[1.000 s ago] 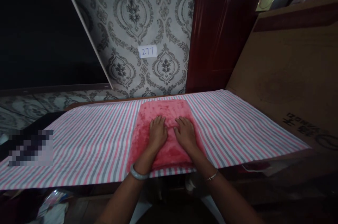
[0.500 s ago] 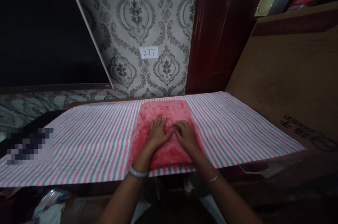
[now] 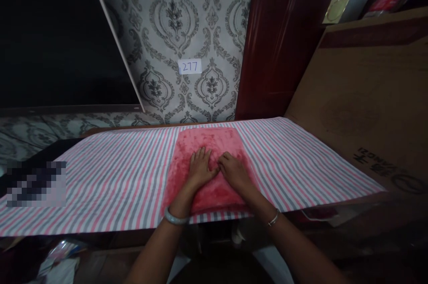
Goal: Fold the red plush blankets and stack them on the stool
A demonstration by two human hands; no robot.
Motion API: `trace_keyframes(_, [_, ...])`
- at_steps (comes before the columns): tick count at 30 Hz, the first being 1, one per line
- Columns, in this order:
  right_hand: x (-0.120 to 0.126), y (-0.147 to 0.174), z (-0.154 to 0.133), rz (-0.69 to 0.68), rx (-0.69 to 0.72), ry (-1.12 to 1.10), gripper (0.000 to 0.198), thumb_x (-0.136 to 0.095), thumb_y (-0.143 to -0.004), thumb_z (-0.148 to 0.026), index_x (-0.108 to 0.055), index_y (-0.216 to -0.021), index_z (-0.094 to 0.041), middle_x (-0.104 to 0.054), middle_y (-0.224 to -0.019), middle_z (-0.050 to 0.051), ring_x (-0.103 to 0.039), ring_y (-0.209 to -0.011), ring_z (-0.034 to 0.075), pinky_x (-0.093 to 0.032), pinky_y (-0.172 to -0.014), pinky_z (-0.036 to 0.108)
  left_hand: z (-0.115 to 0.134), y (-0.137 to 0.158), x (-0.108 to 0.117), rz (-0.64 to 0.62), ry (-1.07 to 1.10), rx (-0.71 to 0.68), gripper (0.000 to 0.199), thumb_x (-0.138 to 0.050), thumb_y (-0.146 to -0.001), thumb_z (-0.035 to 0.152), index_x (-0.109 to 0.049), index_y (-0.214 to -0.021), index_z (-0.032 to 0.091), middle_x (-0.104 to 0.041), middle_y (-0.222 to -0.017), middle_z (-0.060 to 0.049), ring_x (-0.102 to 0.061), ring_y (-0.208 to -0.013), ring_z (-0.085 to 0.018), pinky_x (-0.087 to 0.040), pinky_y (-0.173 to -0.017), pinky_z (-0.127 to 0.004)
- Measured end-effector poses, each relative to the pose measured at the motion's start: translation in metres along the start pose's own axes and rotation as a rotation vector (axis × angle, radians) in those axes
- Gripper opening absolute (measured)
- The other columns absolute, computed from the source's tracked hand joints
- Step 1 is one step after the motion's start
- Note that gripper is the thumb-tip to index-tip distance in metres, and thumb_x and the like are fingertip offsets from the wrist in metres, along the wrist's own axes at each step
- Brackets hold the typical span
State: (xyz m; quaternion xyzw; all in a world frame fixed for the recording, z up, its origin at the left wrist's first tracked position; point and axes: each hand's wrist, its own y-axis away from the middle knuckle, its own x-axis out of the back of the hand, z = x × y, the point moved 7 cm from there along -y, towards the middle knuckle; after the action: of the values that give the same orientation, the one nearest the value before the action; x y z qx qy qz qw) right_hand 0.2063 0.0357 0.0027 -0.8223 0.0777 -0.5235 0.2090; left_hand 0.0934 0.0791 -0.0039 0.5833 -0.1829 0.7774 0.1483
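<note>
Home room, damask wallpaper (image 3: 175, 16), dark screen (image 3: 60, 39), striped cloth (image 3: 117, 177)

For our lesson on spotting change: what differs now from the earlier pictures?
The right hand has curled its spread fingers inward, toward the left hand, whose thumb has swung out toward it. Whether the right fingers grip anything is unclear. The left hand's palm, the red cloth and the striped cloth stayed put.

Thick pale bangle (image 3: 175, 220) left, thin silvery bracelet (image 3: 274, 219) right.

Left hand (image 3: 200, 169): flat, fingers toward twelve o'clock
Right hand (image 3: 233, 170): fingers bunched toward ten o'clock
Forearms (image 3: 158, 248): from seven and five o'clock
</note>
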Motion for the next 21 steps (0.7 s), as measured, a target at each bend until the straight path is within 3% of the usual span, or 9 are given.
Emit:
trace_keyframes(4, [0.0, -0.001, 0.0, -0.025, -0.006, 0.071, 0.016, -0.05, -0.093, -0.007, -0.062, -0.088, -0.018, -0.062, -0.093, 0.006, -0.059, -0.078, 0.018, -0.04, -0.07, 0.028, 0.0, 0.0, 0.0, 0.009, 0.01, -0.004, 0.074, -0.057, -0.087, 0.049, -0.038, -0.151, 0.015, -0.026, -0.162, -0.016, -0.02, -0.151, -0.029, -0.013, -0.122, -0.047])
trace_keyframes(17, [0.001, 0.004, 0.019, 0.253, -0.043, -0.225, 0.015, -0.047, -0.083, -0.011, -0.058, -0.083, -0.02, -0.061, -0.083, 0.004, -0.057, -0.079, 0.021, -0.045, -0.074, 0.033, 0.001, 0.001, 0.0, -0.012, 0.017, -0.012, 0.078, -0.059, -0.086, 0.049, -0.035, -0.152, 0.013, -0.025, -0.162, -0.017, -0.019, -0.151, -0.029, -0.011, -0.122, -0.047])
trace_keyframes(21, [0.001, 0.007, 0.016, 0.233, -0.008, -0.243, 0.017, -0.052, -0.081, -0.011, -0.062, -0.092, -0.019, -0.063, -0.09, 0.006, -0.059, -0.083, 0.022, -0.046, -0.077, 0.034, 0.0, 0.002, 0.0, -0.001, 0.019, -0.014, 0.075, -0.057, -0.088, 0.049, -0.036, -0.151, 0.014, -0.026, -0.162, -0.016, -0.02, -0.151, -0.029, -0.012, -0.122, -0.047])
